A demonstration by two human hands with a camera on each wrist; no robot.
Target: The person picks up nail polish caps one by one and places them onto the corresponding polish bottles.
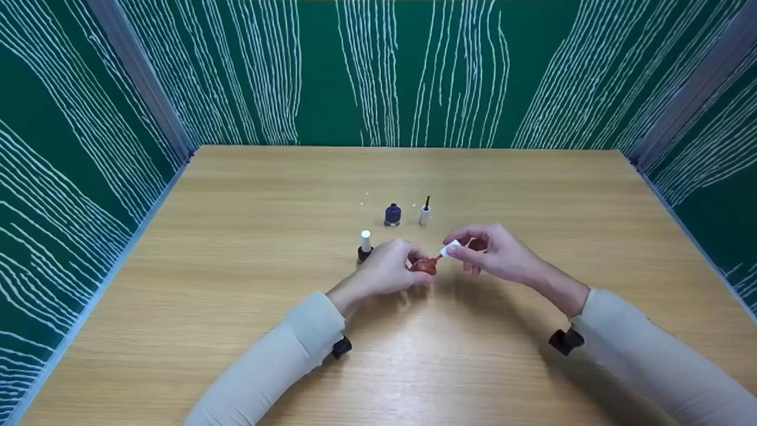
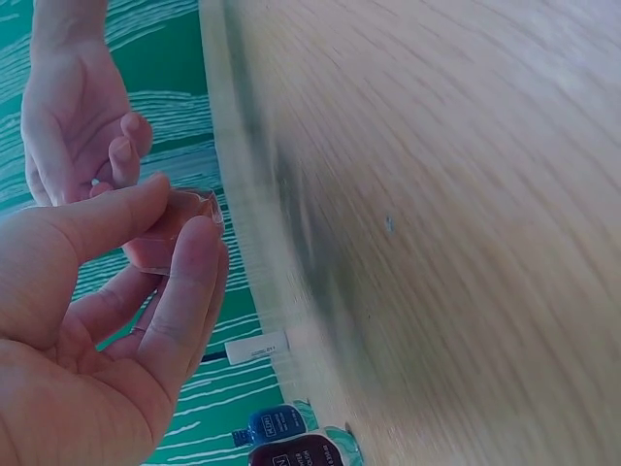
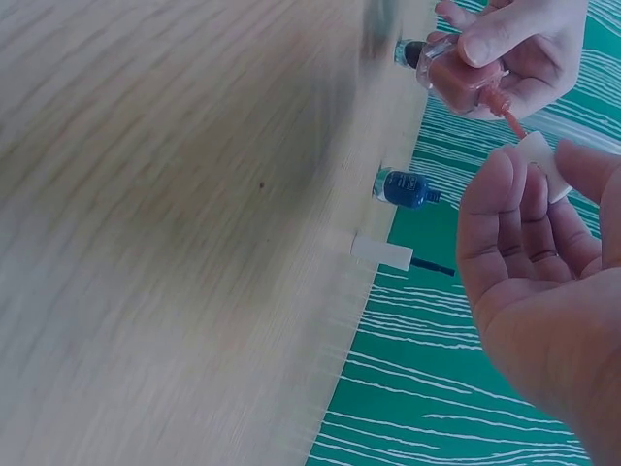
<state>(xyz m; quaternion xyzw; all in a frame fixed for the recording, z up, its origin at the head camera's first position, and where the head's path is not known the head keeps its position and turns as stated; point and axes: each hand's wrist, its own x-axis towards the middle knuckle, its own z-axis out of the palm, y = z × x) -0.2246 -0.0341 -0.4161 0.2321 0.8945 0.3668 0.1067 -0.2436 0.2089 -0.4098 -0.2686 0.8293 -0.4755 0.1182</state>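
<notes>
Orange-red, clear-walled bottle (image 3: pixel 456 83) tilts toward white cap (image 3: pixel 538 155).

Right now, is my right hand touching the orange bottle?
Apart. The right wrist view shows the brush bridging a gap between your right hand and the orange bottle.

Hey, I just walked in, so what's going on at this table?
A person's left hand grips a small, clear bottle of orange-red nail polish, while the right hand pinches a white cap whose orange-coated brush is at the bottle's mouth. Beyond them on the light wooden table, an open dark blue bottle stands beside an upright white cap with a black brush. A dark, white-capped bottle stands by the left hand.
</notes>
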